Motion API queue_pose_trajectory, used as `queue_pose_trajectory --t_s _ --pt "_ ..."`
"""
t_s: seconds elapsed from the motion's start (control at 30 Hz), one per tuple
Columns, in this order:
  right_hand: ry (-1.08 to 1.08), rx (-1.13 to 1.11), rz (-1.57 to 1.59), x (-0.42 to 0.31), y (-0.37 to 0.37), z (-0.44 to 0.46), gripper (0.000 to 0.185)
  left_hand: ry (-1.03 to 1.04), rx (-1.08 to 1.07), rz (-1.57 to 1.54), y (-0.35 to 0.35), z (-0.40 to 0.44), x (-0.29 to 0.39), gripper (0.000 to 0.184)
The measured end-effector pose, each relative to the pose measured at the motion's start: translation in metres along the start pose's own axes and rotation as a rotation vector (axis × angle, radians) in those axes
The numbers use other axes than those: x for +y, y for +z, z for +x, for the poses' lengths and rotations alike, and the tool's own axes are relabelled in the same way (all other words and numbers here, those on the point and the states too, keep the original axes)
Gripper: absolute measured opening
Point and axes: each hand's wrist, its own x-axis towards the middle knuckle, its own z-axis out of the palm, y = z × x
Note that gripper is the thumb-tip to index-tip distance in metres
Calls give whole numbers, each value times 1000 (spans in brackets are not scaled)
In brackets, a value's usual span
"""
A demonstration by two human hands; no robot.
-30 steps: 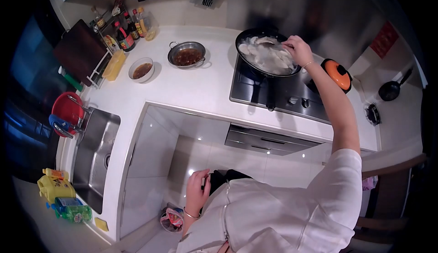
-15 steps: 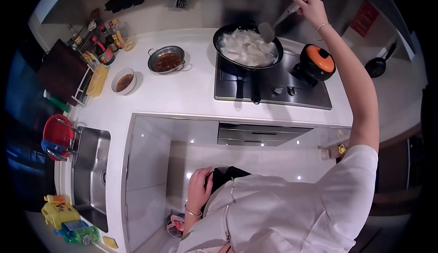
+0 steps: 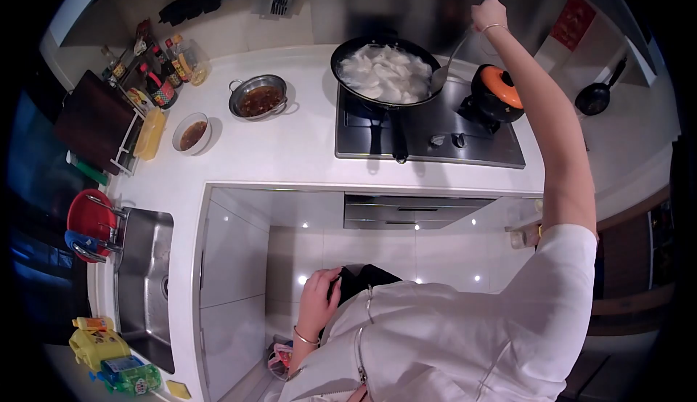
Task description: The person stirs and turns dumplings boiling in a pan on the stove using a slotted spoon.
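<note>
My right hand (image 3: 488,13) is closed round the upper end of a spatula (image 3: 441,75), held high above the back of the stove. The spatula slopes down to the left, and its flat blade sits inside the right rim of a black wok (image 3: 400,106). White pieces that look like dumplings (image 3: 385,73) fill the wok in pale, steaming liquid. My left hand (image 3: 319,297) hangs in front of my waist beside my dark trousers. Its fingers are loosely curled, with a gap to the thumb, and I see nothing held in it.
On the stove (image 3: 428,141), a black pot with an orange lid (image 3: 501,86) stands right of the wok. A metal pan (image 3: 259,99) and a bowl (image 3: 193,134) of brown sauce sit left on the counter. Farther left are bottles (image 3: 160,86), a sink (image 3: 147,257) and detergents (image 3: 102,347).
The spatula has gone from above the wok's right side down into its right edge. My right hand has turned over the handle. My left hand stays by my waist.
</note>
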Motion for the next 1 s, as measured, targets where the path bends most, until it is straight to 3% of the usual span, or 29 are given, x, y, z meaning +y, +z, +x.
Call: queue_pose_trajectory --t_s 0.23,0.37,0.43,0.6,0.7,0.77,0.9,1.0 --pt "356 -141 164 -3 6 -12 28 0 -27 28 3 2 4 25" --pt "420 -157 186 26 20 -9 28 -12 -44 24 4 3 5 25" --pt "487 -204 218 42 29 -7 19 -17 -49 30 4 4 5 25" --pt "540 -215 356 61 44 -31 22 -6 -52 52 5 7 9 25" --pt "476 -99 286 74 62 -35 22 -16 -43 62 7 5 9 25" --pt "590 -113 447 73 63 -47 23 -23 -30 51 7 4 9 25" --pt "535 -61 431 106 103 -42 24 -35 -22 60 8 2 9 26" --pt "633 -80 670 87 89 -73 25 -49 -25 56 9 0 11 26"
